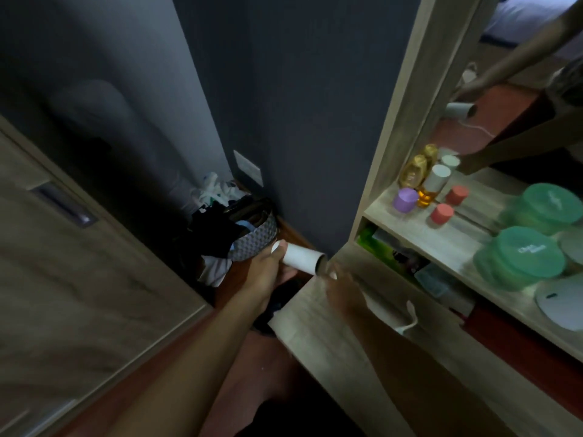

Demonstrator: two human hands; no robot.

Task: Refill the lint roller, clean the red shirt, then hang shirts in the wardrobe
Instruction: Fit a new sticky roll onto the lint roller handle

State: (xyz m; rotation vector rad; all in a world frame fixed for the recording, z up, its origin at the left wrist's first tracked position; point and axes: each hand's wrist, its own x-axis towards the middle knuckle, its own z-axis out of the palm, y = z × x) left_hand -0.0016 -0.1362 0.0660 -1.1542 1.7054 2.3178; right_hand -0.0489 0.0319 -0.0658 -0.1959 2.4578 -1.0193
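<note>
My left hand (268, 269) grips a white cardboard tube (304, 257), its open end pointing right, low in the corner beside the shelf unit. My right hand (342, 290) is blurred, just right of the tube's open end and over the shelf unit's lower wooden top (315, 335). It holds the white lint roller (407, 318), whose looped handle end sticks out to the right of my wrist. No red shirt or wardrobe interior is in view.
A grey patterned basket (255, 241) stuffed with dark and white clothes stands on the floor in the corner. The shelf (454, 244) carries bottles, small jars and green lidded tubs (520, 257). A mirror (511, 99) reflects my arm and tube. A wooden door (63, 263) is left.
</note>
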